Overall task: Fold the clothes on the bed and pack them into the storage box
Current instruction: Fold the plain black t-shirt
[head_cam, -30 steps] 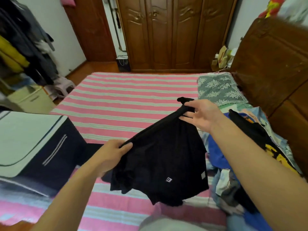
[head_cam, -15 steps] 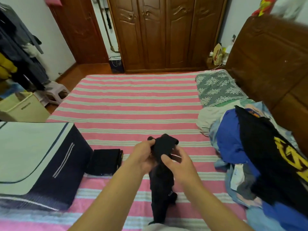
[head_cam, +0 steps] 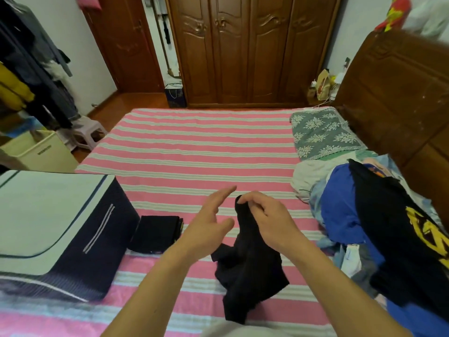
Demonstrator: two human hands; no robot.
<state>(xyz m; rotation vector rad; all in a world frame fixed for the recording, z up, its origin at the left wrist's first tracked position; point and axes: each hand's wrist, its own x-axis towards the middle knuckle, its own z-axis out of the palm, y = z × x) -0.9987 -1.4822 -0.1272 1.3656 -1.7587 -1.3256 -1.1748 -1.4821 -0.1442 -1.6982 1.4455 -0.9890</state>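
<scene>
Pinching the black garment (head_cam: 247, 268) at its top, our right hand (head_cam: 269, 220) dangles it over the striped bed (head_cam: 194, 147). Our left hand (head_cam: 209, 222) hovers beside it, fingers spread, holding nothing. Left of us, the storage box (head_cam: 60, 229) sits shut.

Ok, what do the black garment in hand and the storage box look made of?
Black garment: soft matte knit, probably cotton; it droops limp and creased from the right hand. Storage box: seems woven fabric, navy sides with a pale lid; faint weave and soft edges.
</scene>
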